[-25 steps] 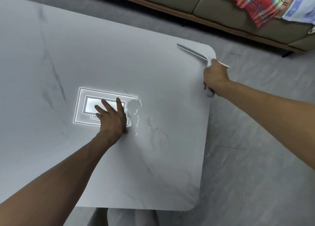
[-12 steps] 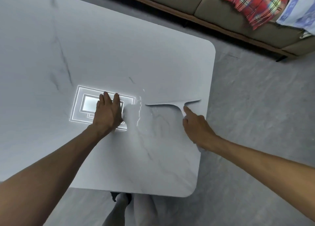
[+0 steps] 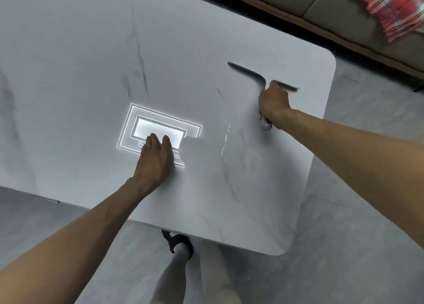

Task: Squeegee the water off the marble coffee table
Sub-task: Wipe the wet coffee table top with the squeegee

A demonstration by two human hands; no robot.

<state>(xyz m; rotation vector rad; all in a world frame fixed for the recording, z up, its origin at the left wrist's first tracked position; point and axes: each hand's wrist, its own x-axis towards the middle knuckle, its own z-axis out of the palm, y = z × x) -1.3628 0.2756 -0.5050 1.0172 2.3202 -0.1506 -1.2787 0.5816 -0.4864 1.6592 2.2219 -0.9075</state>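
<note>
The white marble coffee table point(image 3: 263, 200) fills most of the view. A thin streak of water point(image 3: 226, 138) glints near its middle right. My right hand point(image 3: 274, 104) grips the handle of a grey squeegee point(image 3: 246, 71), whose blurred blade lies across the top beyond the water, toward the far right corner. My left hand point(image 3: 156, 159) rests flat on the table with its fingers straight, left of the water and over a bright reflection of a ceiling light point(image 3: 160, 129).
A sofa point(image 3: 344, 9) with a red plaid cloth point(image 3: 394, 7) runs along the far right. Grey floor point(image 3: 367, 212) surrounds the table's right and near edges. My legs and a dark shoe point(image 3: 176, 241) stand at the near edge.
My right hand has carried the squeegee from beside the puddle back up toward the far right corner. The puddle has shrunk to a thin streak. My left hand stays flat in place.
</note>
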